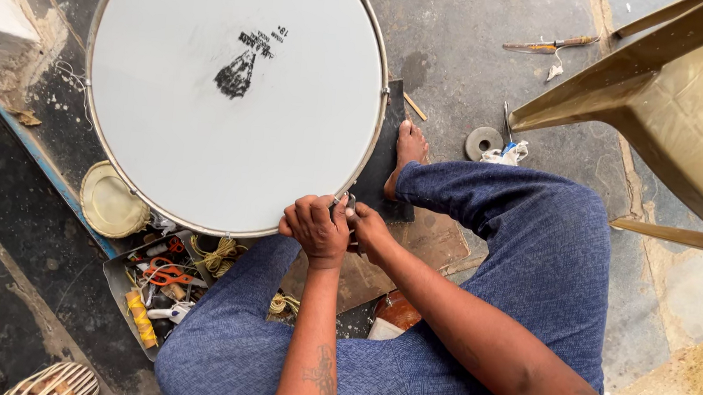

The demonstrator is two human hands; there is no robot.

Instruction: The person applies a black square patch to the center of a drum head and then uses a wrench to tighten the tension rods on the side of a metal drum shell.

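Head view: big white drum (235, 90) flat on floor, near rim braced against knees. Left hand (316, 228), right hand (368, 227) both pinched tight on rim, small metal bit between them. Tool tray (119, 284) within reach.

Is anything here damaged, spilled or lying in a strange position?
Nothing looks damaged. The drum is intact, both hands at its rim. Only the tray of tools is a jumble, and loose bits lie on the floor.
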